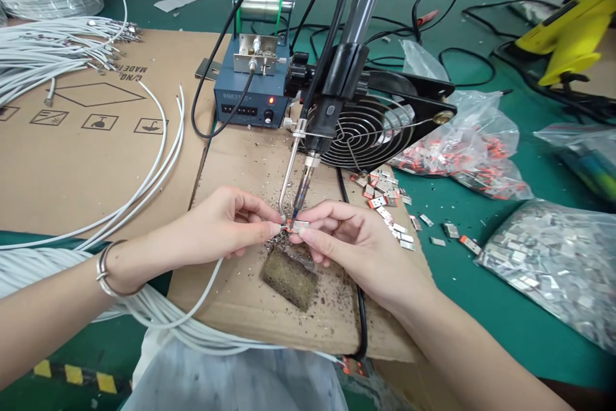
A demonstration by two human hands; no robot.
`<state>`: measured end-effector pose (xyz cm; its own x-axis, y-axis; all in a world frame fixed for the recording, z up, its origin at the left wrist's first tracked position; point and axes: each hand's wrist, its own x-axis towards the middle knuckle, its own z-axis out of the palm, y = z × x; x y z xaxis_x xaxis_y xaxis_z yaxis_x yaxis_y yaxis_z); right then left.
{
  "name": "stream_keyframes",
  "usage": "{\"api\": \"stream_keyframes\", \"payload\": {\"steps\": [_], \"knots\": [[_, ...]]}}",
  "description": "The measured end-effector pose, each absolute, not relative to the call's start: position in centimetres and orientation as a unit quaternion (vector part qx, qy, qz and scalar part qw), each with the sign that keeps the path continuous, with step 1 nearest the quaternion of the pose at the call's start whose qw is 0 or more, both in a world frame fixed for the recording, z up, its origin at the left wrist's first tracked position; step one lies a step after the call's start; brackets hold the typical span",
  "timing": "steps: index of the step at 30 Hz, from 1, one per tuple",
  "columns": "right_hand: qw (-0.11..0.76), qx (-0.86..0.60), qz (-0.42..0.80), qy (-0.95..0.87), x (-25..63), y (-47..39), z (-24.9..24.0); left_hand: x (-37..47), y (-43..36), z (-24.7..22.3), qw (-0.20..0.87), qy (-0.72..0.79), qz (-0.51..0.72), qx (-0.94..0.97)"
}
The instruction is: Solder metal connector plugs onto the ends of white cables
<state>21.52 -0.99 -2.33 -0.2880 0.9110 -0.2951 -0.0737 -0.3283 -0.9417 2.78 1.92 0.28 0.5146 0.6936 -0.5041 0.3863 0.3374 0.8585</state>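
My left hand (pixel 224 224) pinches the end of a white cable (pixel 208 290), which trails down from under the palm; the fingers hide most of that end. Between the thumb and fingertips of my right hand (pixel 353 241) is a small metal USB connector (pixel 301 226) with an orange part. Cable end and connector meet right under the tip of a soldering iron (pixel 301 192) fixed on a stand. A thin bent solder feed tube (pixel 289 174) comes down beside the iron. Below my fingertips lies a brown sponge (pixel 290 279) sprinkled with dark solder bits.
Behind stands a blue solder feeder (pixel 250 100) carrying a solder spool (pixel 260 6). A black fan (pixel 360 132) is beside the iron. Loose connectors (pixel 380 196) and a bag of metal shells (pixel 553 263) lie right. White cable bundles (pixel 43 55) lie left on cardboard.
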Motion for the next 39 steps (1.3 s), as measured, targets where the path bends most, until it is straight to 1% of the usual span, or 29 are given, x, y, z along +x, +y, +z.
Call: {"api": "stream_keyframes", "payload": {"steps": [7,16,39], "knots": [[0.368,-0.461,0.679,-0.437,21.64,-0.98,-2.2,2.75,1.87,0.18,0.668,0.473,0.122,0.561],[0.364,-0.481,0.649,-0.464,21.39,-0.96,-2.15,2.7,2.03,-0.19,0.663,0.477,0.115,0.565],[0.368,-0.433,0.694,-0.442,21.91,-0.98,-2.41,2.66,1.93,0.22,0.658,0.474,0.111,0.574]]}}
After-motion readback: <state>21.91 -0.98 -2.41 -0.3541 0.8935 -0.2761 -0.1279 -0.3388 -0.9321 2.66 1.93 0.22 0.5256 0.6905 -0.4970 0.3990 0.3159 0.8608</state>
